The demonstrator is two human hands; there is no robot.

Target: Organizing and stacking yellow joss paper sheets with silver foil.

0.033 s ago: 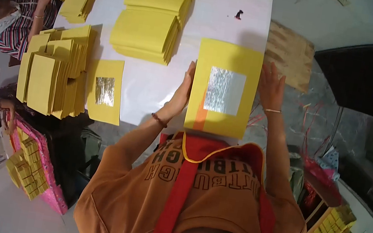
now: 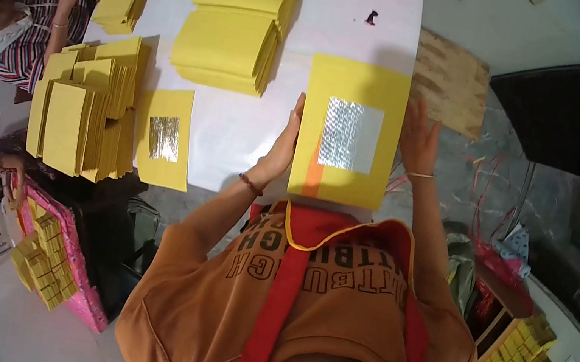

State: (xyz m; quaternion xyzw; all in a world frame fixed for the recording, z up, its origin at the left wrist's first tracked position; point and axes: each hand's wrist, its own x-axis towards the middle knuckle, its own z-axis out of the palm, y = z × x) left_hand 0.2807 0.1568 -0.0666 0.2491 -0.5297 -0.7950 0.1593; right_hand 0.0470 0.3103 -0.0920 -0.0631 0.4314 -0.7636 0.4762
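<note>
A stack of yellow paper sheets (image 2: 359,79) lies at the table's near right edge, directly before me. On its top sheet are a silvery rectangular patch (image 2: 350,136) and an orange strip (image 2: 313,177) running down from it. My left hand (image 2: 288,137) stands on edge along the stack's left side, fingers stretched out. On the opposite side my right hand (image 2: 421,138) is upright with its fingers apart, close to the stack's right edge; whether it touches is hard to see. Neither hand is closed around anything.
Folded yellow bundles (image 2: 223,51) line the white table (image 2: 316,24). More bundles (image 2: 69,125) stand at left, beside a single sheet (image 2: 178,108) with a shiny patch. A person in stripes (image 2: 31,30) handles yellow paper at far left. A small dark object (image 2: 372,17) lies ahead.
</note>
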